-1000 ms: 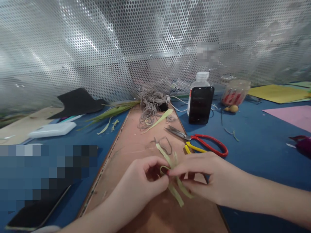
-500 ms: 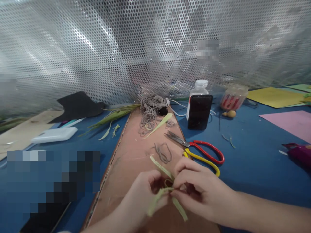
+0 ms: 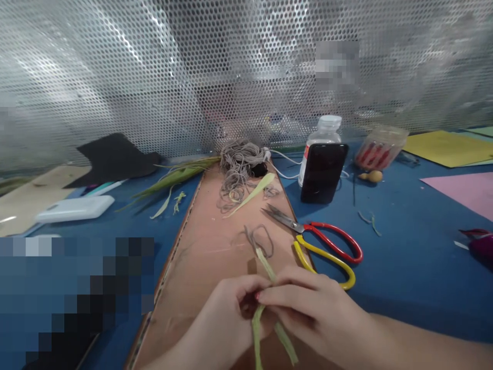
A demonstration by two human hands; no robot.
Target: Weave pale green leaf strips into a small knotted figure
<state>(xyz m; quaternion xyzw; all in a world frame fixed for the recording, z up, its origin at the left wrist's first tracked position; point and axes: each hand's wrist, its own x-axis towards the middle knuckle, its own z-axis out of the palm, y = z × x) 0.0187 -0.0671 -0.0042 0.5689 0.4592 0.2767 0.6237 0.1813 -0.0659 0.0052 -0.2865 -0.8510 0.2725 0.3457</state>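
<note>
My left hand (image 3: 231, 311) and my right hand (image 3: 314, 306) meet over the brown cardboard, both closed, fingertips together on pale green leaf strips (image 3: 257, 334). One strip end points up past my fingers and two hang down below them. Where the strips cross is hidden by my fingers. Just beyond, a loose loop of grey cord (image 3: 265, 241) lies on the cardboard (image 3: 204, 257). Near my right hand are scissors (image 3: 329, 244) with one red and one yellow handle, blades pointing away to the left. A wider leaf piece (image 3: 254, 192) lies farther back.
A tangle of grey cord (image 3: 242, 159) sits at the cardboard's far end. A black phone (image 3: 324, 172) leans on a white-capped bottle (image 3: 327, 128). Green leaves (image 3: 177, 177), black paper (image 3: 115, 159) and a white case (image 3: 75, 208) are left; a clear jar (image 3: 379, 149) and coloured paper (image 3: 464, 190) are right.
My hands have drawn closer together, and the small loop seen in the strip between them no longer shows. The left strip end now hangs straighter down. The view has shifted slightly.
</note>
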